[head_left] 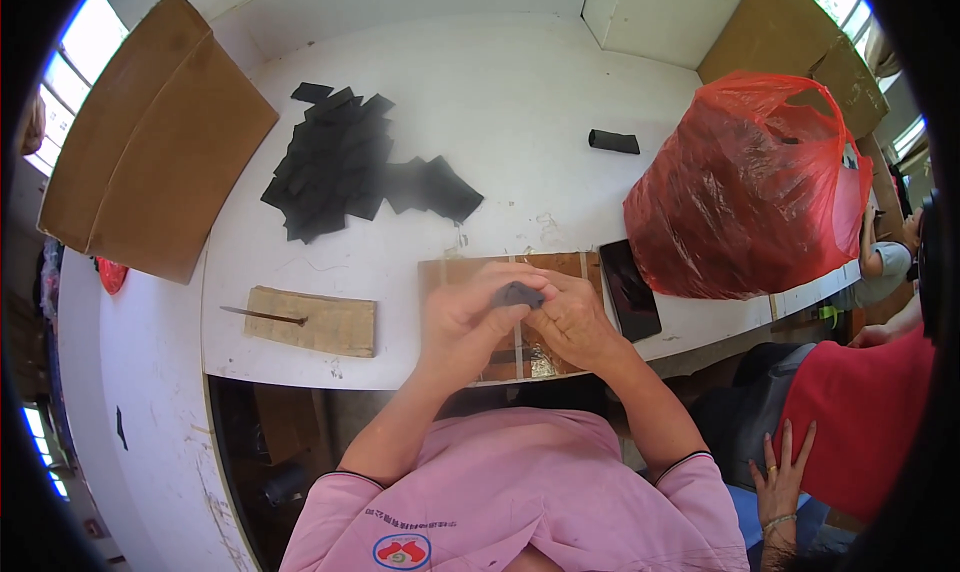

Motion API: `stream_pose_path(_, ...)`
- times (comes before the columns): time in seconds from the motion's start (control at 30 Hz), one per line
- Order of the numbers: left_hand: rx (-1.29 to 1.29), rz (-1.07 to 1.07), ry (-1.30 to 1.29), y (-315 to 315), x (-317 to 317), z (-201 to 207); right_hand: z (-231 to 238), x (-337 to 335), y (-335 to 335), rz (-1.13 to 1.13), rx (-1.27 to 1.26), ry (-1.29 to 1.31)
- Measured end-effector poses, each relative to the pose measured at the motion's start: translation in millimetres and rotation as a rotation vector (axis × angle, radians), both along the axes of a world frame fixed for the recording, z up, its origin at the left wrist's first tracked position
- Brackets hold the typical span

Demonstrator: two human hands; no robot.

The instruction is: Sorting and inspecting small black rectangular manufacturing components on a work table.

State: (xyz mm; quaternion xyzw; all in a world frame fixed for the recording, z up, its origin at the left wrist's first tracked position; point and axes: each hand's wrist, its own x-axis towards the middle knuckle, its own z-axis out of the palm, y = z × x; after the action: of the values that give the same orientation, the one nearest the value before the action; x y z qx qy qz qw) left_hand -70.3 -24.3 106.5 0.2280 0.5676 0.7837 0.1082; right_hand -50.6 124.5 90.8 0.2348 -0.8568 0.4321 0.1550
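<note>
Both hands meet above a taped brown cardboard piece at the table's near edge. Between them is a small dark fabric piece, bunched or rolled. My left hand wraps round it from one side, and my right hand closes on it from the other. The fingertips partly hide the piece. Beyond my hands, to the left, lies a heap of flat black fabric pieces. A single rolled black piece rests farther off to the right.
A stuffed red plastic bag stands at the right, beside a dark phone. At the left, a thin pointed metal tool lies on a cardboard strip. Cardboard panels flank the white table. A person in red is close at right.
</note>
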Motion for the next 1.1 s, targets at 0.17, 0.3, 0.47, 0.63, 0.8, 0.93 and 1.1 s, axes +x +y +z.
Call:
stream_pose_path(0.17,-0.269,0.018,0.164,0.6,-6.1,-13.3,-32.5,3.7,-2.1,-0.014,-0.09,-0.108)
stream_pose_path(0.3,-0.179,0.005,0.02,-0.2,-6.8,1.7,-13.5,-0.8,-4.2,-0.043,-0.042,0.007)
stream_pose_path(0.47,-0.414,-0.06,0.286,0.0,-18.1,-14.3,-49.6,1.4,-2.5,-0.02,-0.1,-0.082)
stream_pose_path(0.63,-0.321,-0.06,0.269,1.0,-14.8,-9.4,-43.6,3.6,-0.9,-0.06,0.003,-0.084)
stream_pose_path(0.8,-0.389,-0.098,0.461,-1.4,-17.8,-19.5,-47.9,7.9,-6.8,-0.058,-0.032,0.018)
stream_pose_path(0.93,-0.344,0.052,0.261,3.8,-6.9,-5.7,-25.9,8.3,-4.6,-0.094,0.029,-0.142)
stream_pose_path(1.1,0.106,0.098,0.034,5.0,2.5,-3.0,-16.0,5.5,-4.4,-0.12,0.049,-0.064)
